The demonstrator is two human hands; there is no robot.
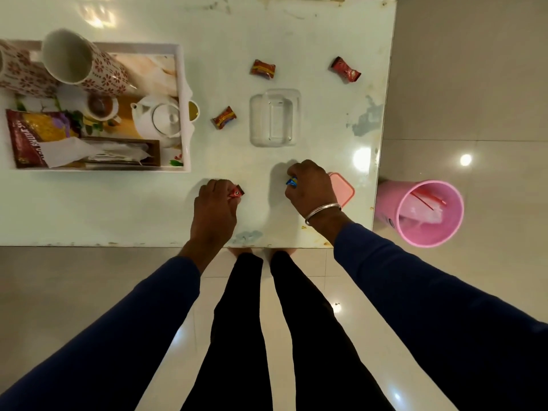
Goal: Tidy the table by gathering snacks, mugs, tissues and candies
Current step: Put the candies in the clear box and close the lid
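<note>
Near the bench (118,209) edge, left hand (214,203) pinches a red candy (236,192), right hand (311,188) a blue candy (292,181), likely bound for the clear box (274,118)

Views: one, the head camera, wide-angle.
Position: above the near edge of the white table (124,209), over the person's own legs.
Facing: almost straight down, tipped slightly toward 12 o'clock.
Nearness: about an arm's reach; both sleeves run in from 6 o'clock.
Coverage: tabletop across the upper half, tray (184,84) at 10 o'clock, pink bin (385,209) at 3 o'clock, floor tiles below.
Shared part: no second view.
</note>
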